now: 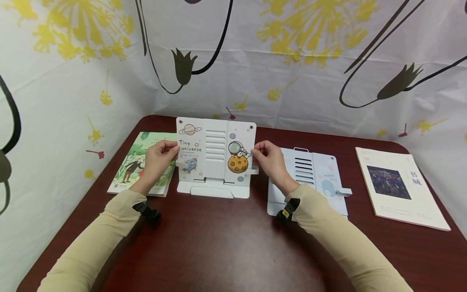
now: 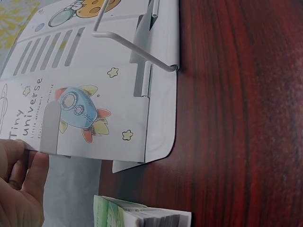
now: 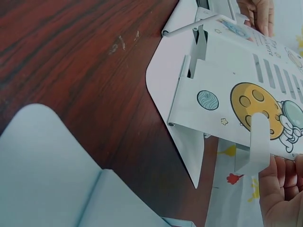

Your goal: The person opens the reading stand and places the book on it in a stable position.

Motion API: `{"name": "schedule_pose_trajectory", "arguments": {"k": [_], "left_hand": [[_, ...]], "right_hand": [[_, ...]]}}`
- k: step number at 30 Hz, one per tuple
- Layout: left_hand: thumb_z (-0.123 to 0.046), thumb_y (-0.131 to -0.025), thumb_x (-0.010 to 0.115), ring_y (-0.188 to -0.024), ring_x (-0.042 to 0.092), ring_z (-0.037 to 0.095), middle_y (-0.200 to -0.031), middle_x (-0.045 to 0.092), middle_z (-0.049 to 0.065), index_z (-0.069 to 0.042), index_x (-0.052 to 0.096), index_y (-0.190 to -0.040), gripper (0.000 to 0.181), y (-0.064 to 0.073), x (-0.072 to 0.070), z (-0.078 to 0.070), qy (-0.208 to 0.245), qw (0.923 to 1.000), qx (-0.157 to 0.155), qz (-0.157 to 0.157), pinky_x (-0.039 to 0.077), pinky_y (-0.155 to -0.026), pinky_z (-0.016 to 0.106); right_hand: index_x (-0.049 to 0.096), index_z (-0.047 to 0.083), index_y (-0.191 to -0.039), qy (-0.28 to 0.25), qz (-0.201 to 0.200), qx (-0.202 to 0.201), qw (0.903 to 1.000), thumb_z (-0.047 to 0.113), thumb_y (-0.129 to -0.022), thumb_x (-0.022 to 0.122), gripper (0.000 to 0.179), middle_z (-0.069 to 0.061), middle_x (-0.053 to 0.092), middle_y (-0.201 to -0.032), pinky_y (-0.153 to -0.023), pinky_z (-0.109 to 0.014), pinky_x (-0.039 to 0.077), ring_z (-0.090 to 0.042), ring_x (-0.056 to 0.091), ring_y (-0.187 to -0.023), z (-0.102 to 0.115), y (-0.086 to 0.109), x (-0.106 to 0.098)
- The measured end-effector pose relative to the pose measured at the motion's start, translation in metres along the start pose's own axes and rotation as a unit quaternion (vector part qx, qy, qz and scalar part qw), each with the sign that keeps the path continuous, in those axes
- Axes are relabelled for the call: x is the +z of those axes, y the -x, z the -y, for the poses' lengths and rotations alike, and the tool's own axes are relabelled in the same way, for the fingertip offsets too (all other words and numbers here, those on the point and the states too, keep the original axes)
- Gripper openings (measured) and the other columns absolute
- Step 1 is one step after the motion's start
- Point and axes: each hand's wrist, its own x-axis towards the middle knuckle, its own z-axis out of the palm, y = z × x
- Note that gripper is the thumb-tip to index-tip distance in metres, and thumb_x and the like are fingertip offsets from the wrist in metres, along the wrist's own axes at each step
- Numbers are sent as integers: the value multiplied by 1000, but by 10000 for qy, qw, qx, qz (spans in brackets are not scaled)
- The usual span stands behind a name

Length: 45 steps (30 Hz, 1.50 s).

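Note:
A white book stand (image 1: 215, 170) printed "Tiny universe", with an astronaut, a moon and a rocket, stands upright on its base at the back of the table. My left hand (image 1: 157, 160) pinches its left edge between thumb and fingers, beside a small page clip (image 2: 50, 126). On the opposite edge, my right hand (image 1: 273, 160) holds the panel the same way, just above the right page clip (image 3: 259, 142). A white wire bar (image 2: 137, 49) sticks out at the front of the base, best seen in the wrist views.
A pale blue book stand (image 1: 317, 168) lies flat to the right, partly under my right forearm. Beyond it is a white book (image 1: 401, 211) with a dark picture. At left lies a green illustrated book (image 1: 138, 142). A patterned white cloth (image 1: 233, 93) hangs behind the dark red table (image 1: 219, 243).

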Motion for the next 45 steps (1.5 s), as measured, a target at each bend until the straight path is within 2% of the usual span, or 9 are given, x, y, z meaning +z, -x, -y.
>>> {"name": "schedule_pose_trajectory", "arguments": {"k": [8, 16, 22, 26, 29, 33, 37, 40, 45], "left_hand": [[-18, -91, 62, -74, 59, -2, -95, 63, 9, 7, 62, -111, 31, -12, 0, 21, 4, 9999, 99, -23, 52, -67, 13], [-29, -88, 66, -84, 65, 4, -91, 66, -7, -3, 64, -114, 36, -28, -30, 44, 466, 9980, 253, 332, 54, -75, 19], [-24, -93, 59, -78, 62, -4, -83, 60, -18, 8, 55, -123, 44, -24, -68, 33, -324, 9992, -121, -176, 52, -72, 13], [-29, -95, 54, -78, 56, -6, -85, 54, -19, 4, 53, -128, 47, -22, -94, 40, -1074, 9926, -432, -362, 49, -70, 12], [-28, -96, 53, -76, 50, -8, -86, 50, -19, 4, 53, -129, 46, -21, -112, 50, -1409, 9867, -586, -561, 45, -67, 10], [-23, -96, 53, -75, 44, -9, -97, 61, 0, 7, 52, -128, 44, -17, -129, 62, -1878, 9762, -818, -715, 40, -64, 10], [-23, -97, 50, -92, 55, 17, -123, 54, 29, 10, 51, -127, 45, -14, -138, 74, -2332, 9661, -990, -494, 38, -65, 15], [-26, -97, 48, -112, 48, 36, -129, 48, 32, 11, 50, -127, 48, -11, -141, 79, -2374, 9649, -1097, -250, 39, -68, 18], [-31, -97, 47, -113, 48, 41, -133, 43, 34, 10, 49, -128, 51, -7, -143, 82, -2521, 9587, -1314, 29, 48, -78, 37]], "right_hand": [[57, -3, -99, -30, -13, 111, 9999, 8, -92, 59, 13, -10, 56, -84, -70, -33, 58, -20, 61, -77, -2, -1, 1], [56, -8, -108, -1360, -771, -391, 9869, -4, -90, 57, 19, -7, 58, -87, -71, -26, 56, -18, 61, -78, 16, 26, 18], [59, -9, -110, -1641, 819, -228, 9828, -4, -89, 58, 22, -21, 62, -96, -76, -27, 55, -10, 63, -81, 37, 65, 64], [52, -12, -120, -2063, 1938, 498, 9578, -3, -91, 54, 31, -30, 58, -111, -86, -34, 53, -23, 65, -94, 40, 78, 100], [48, -13, -126, -2344, 2275, 979, 9401, -4, -92, 52, 36, -32, 55, -119, -92, -36, 50, -34, 61, -106, 41, 82, 127], [43, -15, -130, -2328, 2227, 1428, 9359, -3, -92, 52, 41, -30, 53, -125, -97, -34, 47, -34, 54, -117, 42, 85, 161], [38, -14, -135, -2008, 2057, 1765, 9414, 2, -93, 52, 46, -27, 48, -134, -101, -33, 43, -30, 47, -126, 45, 82, 184], [36, -13, -137, -1882, 1934, 1910, 9438, 6, -93, 52, 50, -25, 43, -139, -105, -37, 38, -31, 42, -130, 47, 80, 195], [33, -13, -138, -1995, 1743, 2091, 9413, 7, -93, 53, 54, -26, 36, -143, -108, -42, 34, -34, 37, -133, 47, 78, 207]]}}
